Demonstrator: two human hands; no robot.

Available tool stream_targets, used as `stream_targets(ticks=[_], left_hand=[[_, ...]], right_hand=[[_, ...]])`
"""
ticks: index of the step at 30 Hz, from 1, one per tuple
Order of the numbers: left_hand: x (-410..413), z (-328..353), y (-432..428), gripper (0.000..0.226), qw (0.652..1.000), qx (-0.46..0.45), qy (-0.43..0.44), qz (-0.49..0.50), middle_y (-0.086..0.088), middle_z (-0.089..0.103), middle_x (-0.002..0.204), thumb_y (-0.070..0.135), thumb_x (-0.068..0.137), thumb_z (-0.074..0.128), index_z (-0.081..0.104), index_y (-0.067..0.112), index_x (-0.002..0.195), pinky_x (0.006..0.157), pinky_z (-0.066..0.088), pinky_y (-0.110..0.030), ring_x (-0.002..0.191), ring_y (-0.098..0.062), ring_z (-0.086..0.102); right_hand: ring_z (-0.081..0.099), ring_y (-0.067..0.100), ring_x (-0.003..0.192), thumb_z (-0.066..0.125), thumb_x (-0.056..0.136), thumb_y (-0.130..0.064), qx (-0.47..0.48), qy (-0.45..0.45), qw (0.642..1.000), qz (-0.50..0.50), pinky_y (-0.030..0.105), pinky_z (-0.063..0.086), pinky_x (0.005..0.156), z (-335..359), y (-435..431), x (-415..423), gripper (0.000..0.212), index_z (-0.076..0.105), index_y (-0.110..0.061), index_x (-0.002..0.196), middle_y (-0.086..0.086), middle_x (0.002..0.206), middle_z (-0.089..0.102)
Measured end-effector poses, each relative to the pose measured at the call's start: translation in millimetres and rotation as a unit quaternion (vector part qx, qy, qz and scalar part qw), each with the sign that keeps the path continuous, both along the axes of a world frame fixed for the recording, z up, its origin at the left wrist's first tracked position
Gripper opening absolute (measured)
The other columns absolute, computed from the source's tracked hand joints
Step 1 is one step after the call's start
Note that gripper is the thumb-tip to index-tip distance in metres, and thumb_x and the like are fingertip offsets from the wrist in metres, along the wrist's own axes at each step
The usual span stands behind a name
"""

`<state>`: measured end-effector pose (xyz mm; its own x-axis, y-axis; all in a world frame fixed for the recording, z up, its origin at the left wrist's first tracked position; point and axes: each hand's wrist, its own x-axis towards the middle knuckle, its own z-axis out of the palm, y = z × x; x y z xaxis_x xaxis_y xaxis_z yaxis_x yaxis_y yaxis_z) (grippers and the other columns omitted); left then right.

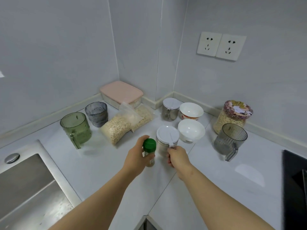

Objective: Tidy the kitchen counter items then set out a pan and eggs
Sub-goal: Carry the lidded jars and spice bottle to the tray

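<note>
My left hand grips a small spice bottle with a green cap, held upright just above the white counter. Beside it on the right, my right hand holds the handle of a clear seasoning jar with a white lid, which stands on the counter. A second white-lidded jar stands further back. Two white bowls, the near bowl and the far bowl, sit right of the jars. No pan or eggs are in view.
A green mug, a grey cup, two bags of oats and a pink-lidded box fill the back left corner. An oat jar and grey mug stand right. Sink left, black cooktop right.
</note>
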<state>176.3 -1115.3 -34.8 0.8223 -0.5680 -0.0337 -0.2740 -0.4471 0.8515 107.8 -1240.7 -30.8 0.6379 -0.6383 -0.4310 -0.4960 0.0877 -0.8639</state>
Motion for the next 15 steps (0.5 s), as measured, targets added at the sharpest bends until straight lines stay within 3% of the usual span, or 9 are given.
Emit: stream_targets(ticks=[4, 12, 15], left_hand=[[-1, -1, -2, 0.047, 0.999, -0.009, 0.038, 0.021, 0.002, 0.054, 0.107, 0.008, 0.085, 0.064, 0.041, 0.011, 0.126, 0.079, 0.040, -0.025, 0.099, -0.016, 0.053], [-2, 0, 0, 0.041, 0.997, -0.023, 0.055, 0.040, -0.005, 0.057, 0.109, 0.006, 0.084, 0.064, 0.045, 0.010, 0.120, 0.081, 0.044, -0.030, 0.099, -0.021, 0.056], [-4, 1, 1, 0.041, 0.997, -0.025, 0.060, 0.034, -0.003, 0.057, 0.108, 0.006, 0.084, 0.065, 0.045, 0.011, 0.120, 0.080, 0.043, -0.030, 0.099, -0.021, 0.055]], right_hand=[[0.038, 0.016, 0.059, 0.038, 0.090, -0.008, -0.015, 0.022, 0.999, 0.022, 0.026, 0.031, 0.058, -3, -4, -10, 0.024, 0.044, -0.016, 0.069, 0.002, 0.069, 0.046], [0.035, 0.011, 0.058, 0.041, 0.088, -0.010, 0.004, 0.017, 0.999, 0.043, 0.022, 0.026, 0.054, -5, -5, -31, 0.022, 0.038, -0.020, 0.069, -0.002, 0.068, 0.041], [0.034, 0.009, 0.058, 0.050, 0.086, -0.029, 0.037, 0.014, 0.999, 0.029, 0.021, 0.026, 0.053, -4, -3, -36, 0.022, 0.039, -0.023, 0.069, -0.006, 0.069, 0.039]])
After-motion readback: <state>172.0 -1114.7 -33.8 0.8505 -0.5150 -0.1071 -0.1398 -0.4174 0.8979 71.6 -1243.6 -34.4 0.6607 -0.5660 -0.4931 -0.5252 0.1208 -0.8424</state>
